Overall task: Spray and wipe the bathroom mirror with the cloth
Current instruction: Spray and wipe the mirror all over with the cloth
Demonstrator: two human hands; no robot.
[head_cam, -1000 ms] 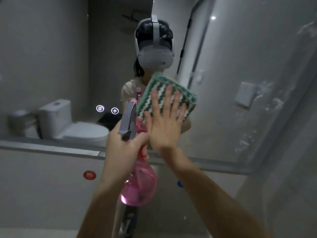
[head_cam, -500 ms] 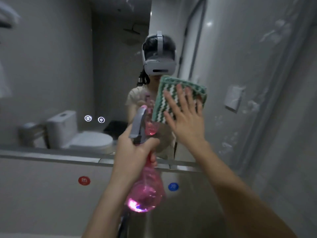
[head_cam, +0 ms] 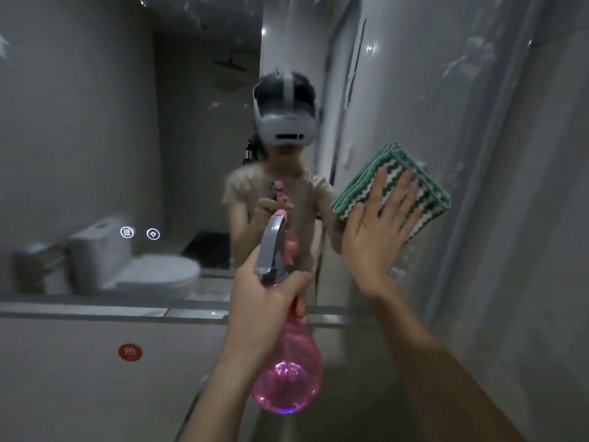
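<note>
Head camera faces the mirror point(head_cam: 95, 122) closely, level with hands point(head_cam: 379, 231)

Pretty dim overall, everything's a flat grey w/ no strong shadows, so light seems diffuse. Only bright bits are small glare specks high on the mirror point(head_cam: 95, 122) and two little lit icons glowing on the glass at lower left. The pink spray bottle point(head_cam: 288, 374) catches light at its base, w/ a purple-white hotspot. Whole frame is soft, esp. the reflected toilet point(head_cam: 134, 263), which is smeared w/ motion blur. The green-striped cloth point(head_cam: 398, 183) is the sharpest thing. Wide-angle lens bends the straight lines at the right edge; corners go darker and mushier.
</note>
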